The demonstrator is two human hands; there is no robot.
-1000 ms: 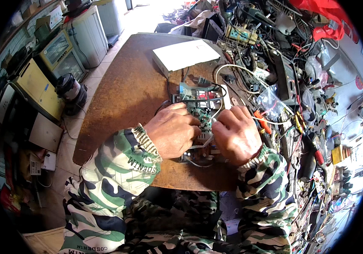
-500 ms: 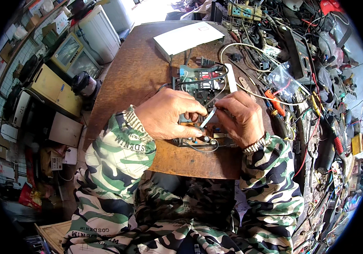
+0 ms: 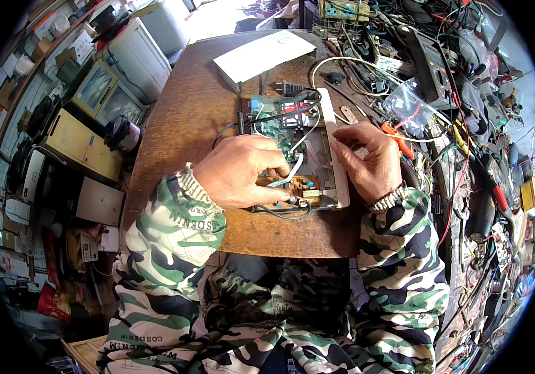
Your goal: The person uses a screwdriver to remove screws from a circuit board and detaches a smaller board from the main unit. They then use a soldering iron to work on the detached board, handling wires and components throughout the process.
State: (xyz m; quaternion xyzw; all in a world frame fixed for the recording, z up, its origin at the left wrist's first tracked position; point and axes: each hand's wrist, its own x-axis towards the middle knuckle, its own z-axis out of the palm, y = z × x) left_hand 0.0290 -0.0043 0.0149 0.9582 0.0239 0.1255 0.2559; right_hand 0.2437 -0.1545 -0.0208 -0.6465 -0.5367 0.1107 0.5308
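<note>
An electronic device with its casing off [image 3: 331, 118] lies on the wooden table, boards and wires exposed. My left hand [image 3: 242, 171] reaches over its near left part, thumb and curled fingers gripping about the small brown circuit board [image 3: 308, 182]; the fingertips are partly hidden. A white flat cable [image 3: 295, 168] bends up from that board beside the fingers and runs toward the green board [image 3: 272, 131]. My right hand [image 3: 370, 161] hovers by the long white side of the casing, thumb and forefinger apart, nothing seen between them.
A white cover panel [image 3: 264, 57] lies at the table's far end, near a black plug [image 3: 287, 88]. Tangled cables, an orange-handled tool [image 3: 397, 138] and a clear plastic bag [image 3: 408, 109] crowd the right side. Appliances and a yellow cabinet [image 3: 83, 146] stand left of the table.
My right hand has let go of the white flat cable and moved right, away from the board. My left hand keeps nearly the same place. The view has shifted slightly.
</note>
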